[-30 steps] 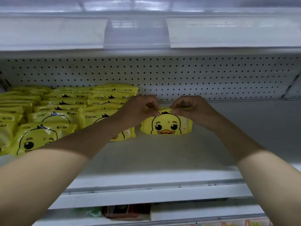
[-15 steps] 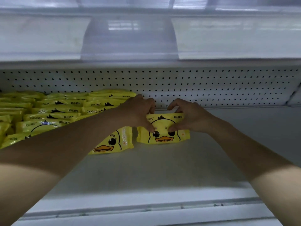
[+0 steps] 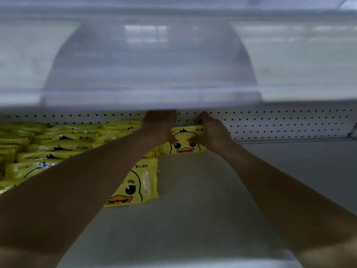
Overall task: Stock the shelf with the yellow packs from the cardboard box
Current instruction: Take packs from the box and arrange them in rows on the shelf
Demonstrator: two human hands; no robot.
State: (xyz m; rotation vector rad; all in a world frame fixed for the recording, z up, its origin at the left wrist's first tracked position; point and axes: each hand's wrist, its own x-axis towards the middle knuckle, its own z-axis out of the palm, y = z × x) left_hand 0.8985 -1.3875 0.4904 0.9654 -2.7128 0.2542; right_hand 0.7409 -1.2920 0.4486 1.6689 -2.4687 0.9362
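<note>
A yellow pack with a duck face (image 3: 184, 141) stands near the back of the white shelf (image 3: 193, 219), close to the pegboard wall. My left hand (image 3: 159, 127) grips its left side and my right hand (image 3: 211, 132) grips its right side, thumbs on the front. Another yellow duck pack (image 3: 135, 185) leans at the front of the row just left of it. Rows of several more yellow packs (image 3: 54, 146) fill the shelf's left part. The cardboard box is out of view.
The upper shelf's front edge with its translucent price strip (image 3: 173, 60) hangs low and blocks the top of the view. The perforated back wall (image 3: 280, 122) runs behind. Bare shelf surface stretches to the right of the held pack.
Both hands have pushed the duck pack farther back toward the pegboard wall. The view has dropped and moved closer, so the upper shelf edge now covers more of it.
</note>
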